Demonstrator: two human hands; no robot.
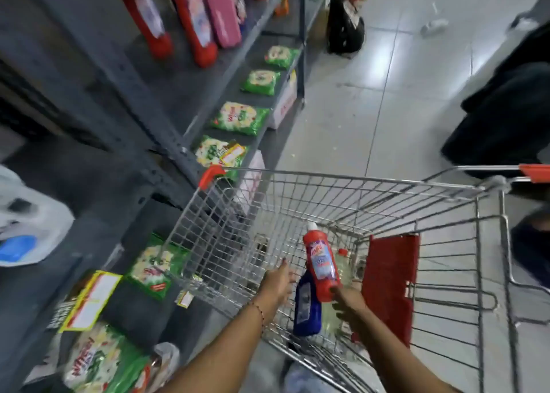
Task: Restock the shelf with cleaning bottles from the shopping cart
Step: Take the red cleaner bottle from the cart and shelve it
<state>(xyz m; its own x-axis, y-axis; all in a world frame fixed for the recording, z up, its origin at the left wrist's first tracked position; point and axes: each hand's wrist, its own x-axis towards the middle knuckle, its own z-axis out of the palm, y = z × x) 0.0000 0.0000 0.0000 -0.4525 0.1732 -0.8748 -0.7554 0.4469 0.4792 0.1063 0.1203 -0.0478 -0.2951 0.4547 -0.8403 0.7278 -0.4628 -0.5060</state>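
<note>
Hands in the cart, red bottle lifted.

Right hand grips the base of a red bottle, held above the cart floor, cap up. Left hand spread, holding nothing, inside the cart beside a blue bottle. A clear bottle stands behind the red one. Shelf left of the cart.
</note>
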